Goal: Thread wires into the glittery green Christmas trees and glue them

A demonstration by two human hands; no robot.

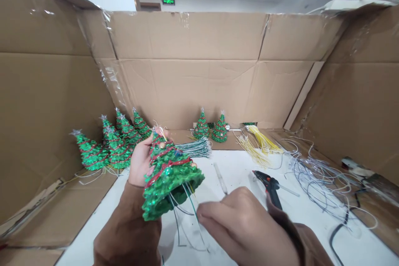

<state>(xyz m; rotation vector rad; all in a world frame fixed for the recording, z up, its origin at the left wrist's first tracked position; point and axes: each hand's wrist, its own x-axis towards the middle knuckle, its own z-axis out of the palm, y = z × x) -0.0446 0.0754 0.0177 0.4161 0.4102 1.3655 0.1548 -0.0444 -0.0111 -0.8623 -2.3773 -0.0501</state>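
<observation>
My left hand (141,160) is wrapped round the upper part of a small green Christmas tree (170,174), gripping it from behind. The tree has red garland and coloured balls, and leans so that its hollow underside faces right and down. Thin wires (193,207), green, white and yellow, hang out of that opening. Close to the base, my right hand (238,220) pinches at the wires with thumb and finger. Its fingertips partly hide which strand they hold. Fine wire ends stick out at the tip of the tree.
More finished-looking trees (116,149) stand at the left, and two small trees (220,128) at the back. Bundles of green wires (198,148) and yellow wires (263,139) lie there too. A glue gun (270,187) and tangled clear wires (321,178) are at the right. Cardboard walls (193,87) surround the table.
</observation>
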